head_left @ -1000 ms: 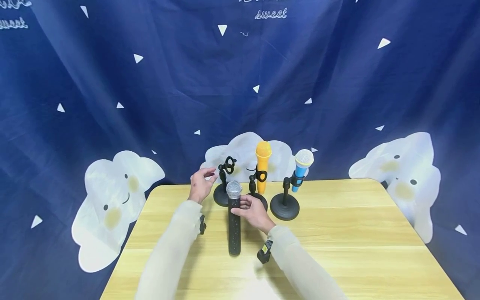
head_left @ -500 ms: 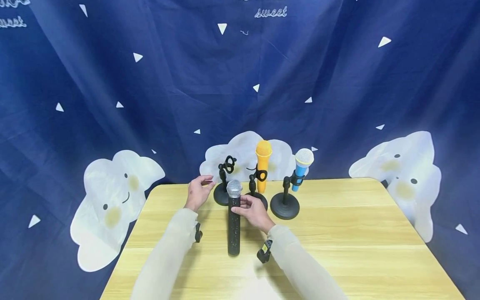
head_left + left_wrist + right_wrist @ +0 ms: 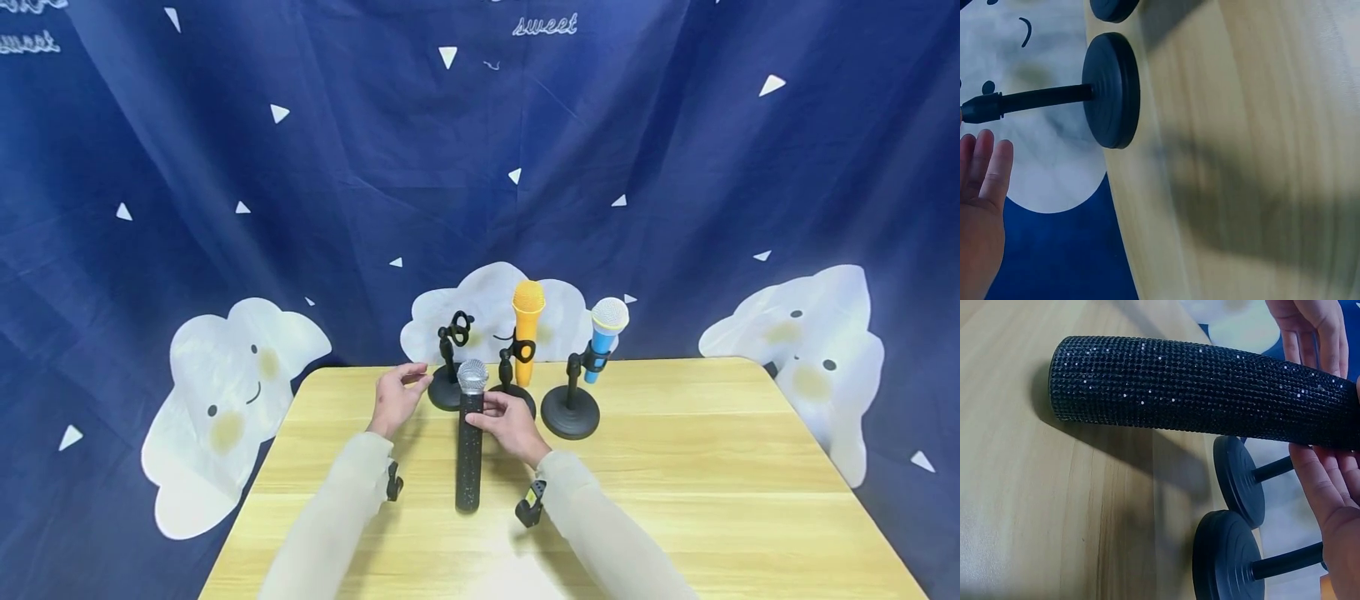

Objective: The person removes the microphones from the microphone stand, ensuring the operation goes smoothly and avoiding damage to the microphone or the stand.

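Observation:
My right hand (image 3: 513, 427) pinches a black microphone (image 3: 469, 458) with a silver mesh head, below its head. In the right wrist view the sparkly studded handle (image 3: 1197, 390) slants over the table and casts a shadow on it. My left hand (image 3: 394, 402) is just left of a black desktop microphone stand (image 3: 446, 392) whose ring clip (image 3: 460, 327) holds nothing. The left wrist view has the left fingers (image 3: 999, 165) fairly straight, close beside the stand's upper post (image 3: 1041, 98); the thumb is mostly out of view.
Right of that stand, a yellow microphone (image 3: 528, 312) sits in a second black stand (image 3: 522, 397). A blue microphone (image 3: 602, 342) with a white head sits in a third stand (image 3: 570, 414). The wooden table (image 3: 720, 500) ends at a blue cloud-patterned curtain (image 3: 375, 167).
My left hand has drawn slightly down and left, away from the bare stand's clip. The right hand and black microphone have hardly moved.

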The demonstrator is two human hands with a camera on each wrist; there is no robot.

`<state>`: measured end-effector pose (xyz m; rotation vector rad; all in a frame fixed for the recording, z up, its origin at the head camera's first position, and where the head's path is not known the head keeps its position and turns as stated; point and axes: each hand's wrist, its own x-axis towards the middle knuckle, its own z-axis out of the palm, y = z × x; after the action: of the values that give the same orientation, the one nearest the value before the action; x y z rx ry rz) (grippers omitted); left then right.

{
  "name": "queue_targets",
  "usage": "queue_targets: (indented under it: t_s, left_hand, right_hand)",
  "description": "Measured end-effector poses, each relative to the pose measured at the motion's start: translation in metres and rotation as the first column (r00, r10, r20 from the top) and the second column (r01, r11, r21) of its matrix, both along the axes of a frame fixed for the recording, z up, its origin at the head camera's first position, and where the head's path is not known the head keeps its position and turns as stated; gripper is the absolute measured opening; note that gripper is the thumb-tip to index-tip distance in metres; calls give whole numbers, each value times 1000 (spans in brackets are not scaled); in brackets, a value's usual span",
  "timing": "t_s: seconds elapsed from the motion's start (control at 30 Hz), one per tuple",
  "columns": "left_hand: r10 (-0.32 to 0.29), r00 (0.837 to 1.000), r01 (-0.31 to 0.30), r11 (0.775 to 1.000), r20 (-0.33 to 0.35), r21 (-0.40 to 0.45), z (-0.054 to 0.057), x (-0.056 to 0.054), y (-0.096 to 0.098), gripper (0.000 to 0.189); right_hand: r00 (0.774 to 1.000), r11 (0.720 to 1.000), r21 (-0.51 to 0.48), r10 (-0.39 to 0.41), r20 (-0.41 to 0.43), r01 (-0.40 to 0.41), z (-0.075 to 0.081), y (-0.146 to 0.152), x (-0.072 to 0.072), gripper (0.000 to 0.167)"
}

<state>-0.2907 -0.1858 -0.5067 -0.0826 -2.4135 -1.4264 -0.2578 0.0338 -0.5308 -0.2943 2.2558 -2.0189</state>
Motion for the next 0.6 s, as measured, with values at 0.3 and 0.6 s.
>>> queue_targets:
  t_s: [0.3, 0.6]
  left_hand:
    - [10, 1000, -10, 1000, 1, 28, -11, 8, -3, 21]
    - [19, 999, -21, 998, 45, 59, -17, 16, -9, 23]
  right_hand:
    - [998, 999, -12, -45, 39, 45, -4, -5, 0, 50]
    - [993, 994, -76, -71, 90, 78, -10, -9, 1, 50]
